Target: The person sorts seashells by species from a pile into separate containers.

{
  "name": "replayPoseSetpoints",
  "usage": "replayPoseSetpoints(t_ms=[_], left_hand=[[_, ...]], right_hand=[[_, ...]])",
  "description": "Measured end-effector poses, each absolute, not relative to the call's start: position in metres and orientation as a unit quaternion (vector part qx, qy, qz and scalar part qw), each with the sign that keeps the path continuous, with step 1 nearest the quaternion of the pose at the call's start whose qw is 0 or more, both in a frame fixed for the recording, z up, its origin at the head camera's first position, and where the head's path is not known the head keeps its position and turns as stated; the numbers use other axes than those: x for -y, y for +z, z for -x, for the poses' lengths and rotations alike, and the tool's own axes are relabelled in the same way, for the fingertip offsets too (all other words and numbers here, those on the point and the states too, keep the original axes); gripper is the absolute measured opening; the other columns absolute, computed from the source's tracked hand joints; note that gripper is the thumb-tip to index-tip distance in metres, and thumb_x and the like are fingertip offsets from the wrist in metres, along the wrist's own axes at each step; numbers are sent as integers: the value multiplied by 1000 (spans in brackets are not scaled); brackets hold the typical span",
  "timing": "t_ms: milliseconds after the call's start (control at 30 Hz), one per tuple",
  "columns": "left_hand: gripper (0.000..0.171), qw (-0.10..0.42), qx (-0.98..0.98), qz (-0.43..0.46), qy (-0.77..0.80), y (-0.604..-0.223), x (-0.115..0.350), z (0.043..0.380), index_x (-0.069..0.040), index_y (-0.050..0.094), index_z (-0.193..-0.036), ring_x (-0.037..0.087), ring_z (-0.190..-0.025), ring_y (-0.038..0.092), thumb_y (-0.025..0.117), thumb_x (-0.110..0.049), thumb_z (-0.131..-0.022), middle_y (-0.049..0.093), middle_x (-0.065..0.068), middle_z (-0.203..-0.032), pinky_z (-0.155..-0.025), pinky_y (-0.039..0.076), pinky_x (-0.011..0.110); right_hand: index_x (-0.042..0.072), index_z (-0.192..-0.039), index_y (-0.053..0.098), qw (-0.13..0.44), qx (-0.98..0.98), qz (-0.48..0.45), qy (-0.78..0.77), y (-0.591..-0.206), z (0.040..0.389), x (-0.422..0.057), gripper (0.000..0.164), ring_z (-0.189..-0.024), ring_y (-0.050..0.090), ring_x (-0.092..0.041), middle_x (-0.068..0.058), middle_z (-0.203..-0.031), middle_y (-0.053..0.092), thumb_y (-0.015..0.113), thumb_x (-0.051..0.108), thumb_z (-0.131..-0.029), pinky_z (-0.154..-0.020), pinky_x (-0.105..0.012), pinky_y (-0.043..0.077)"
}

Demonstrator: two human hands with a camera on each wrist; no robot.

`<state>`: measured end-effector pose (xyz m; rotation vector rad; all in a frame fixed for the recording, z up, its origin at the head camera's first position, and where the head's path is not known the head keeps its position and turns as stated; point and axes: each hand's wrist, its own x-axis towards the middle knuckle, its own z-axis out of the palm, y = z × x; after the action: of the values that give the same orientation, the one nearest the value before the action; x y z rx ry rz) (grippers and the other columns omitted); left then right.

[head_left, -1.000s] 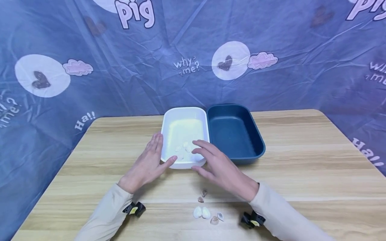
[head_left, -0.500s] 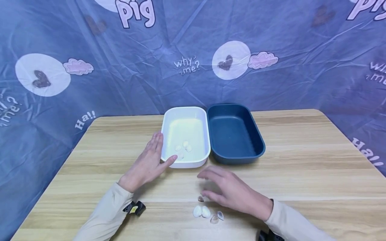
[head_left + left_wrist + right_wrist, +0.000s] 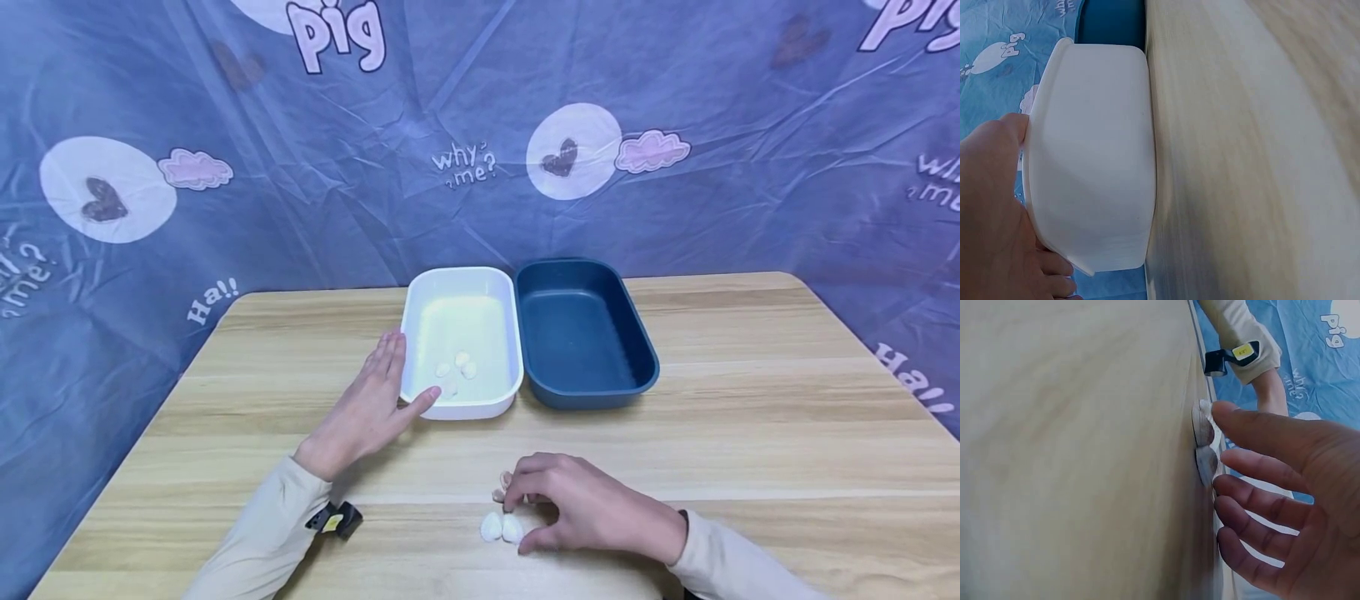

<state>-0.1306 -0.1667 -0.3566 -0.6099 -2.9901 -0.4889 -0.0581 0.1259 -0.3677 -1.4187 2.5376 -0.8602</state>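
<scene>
My left hand (image 3: 366,407) rests against the left side of a white bin (image 3: 459,410), fingers straight along the wall and thumb over its front corner. In the left wrist view that bin (image 3: 1094,150) fills the middle. My right hand (image 3: 588,508) reaches low over a group of seashells, fingers bent and thumb apart. Two white seashells (image 3: 491,527) lie side by side near its thumb. Small brownish seashells (image 3: 498,496) show just past its index finger. In the right wrist view, seashells (image 3: 1204,425) lie at the thumb tip, and the palm is bare. Other shells are hidden under the hand.
Several pale seashells (image 3: 462,358) lie inside the white bin. A dark blue bin (image 3: 588,400) stands right beside it. The wooden table (image 3: 750,400) has a patterned blue cloth (image 3: 480,225) hanging behind it.
My right hand has moved back from above the white bin, toward me, and down to the seashells on the table. My left hand stays at the white bin.
</scene>
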Motion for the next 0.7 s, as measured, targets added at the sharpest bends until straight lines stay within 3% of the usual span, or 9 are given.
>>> replayPoseSetpoints(t_ms=[700], left_hand=[[96,27,966,197,-165,-358,166,130,9,8,-150,33,-147,2,34,-65,-96,6,26,-158,-119,12,45]], right_hand=[[23,-87,69,10,-850,438,-292,-379,50,-121,23,-101,59,-4,16,-101,59,84,24,-69,-81,-22,51]])
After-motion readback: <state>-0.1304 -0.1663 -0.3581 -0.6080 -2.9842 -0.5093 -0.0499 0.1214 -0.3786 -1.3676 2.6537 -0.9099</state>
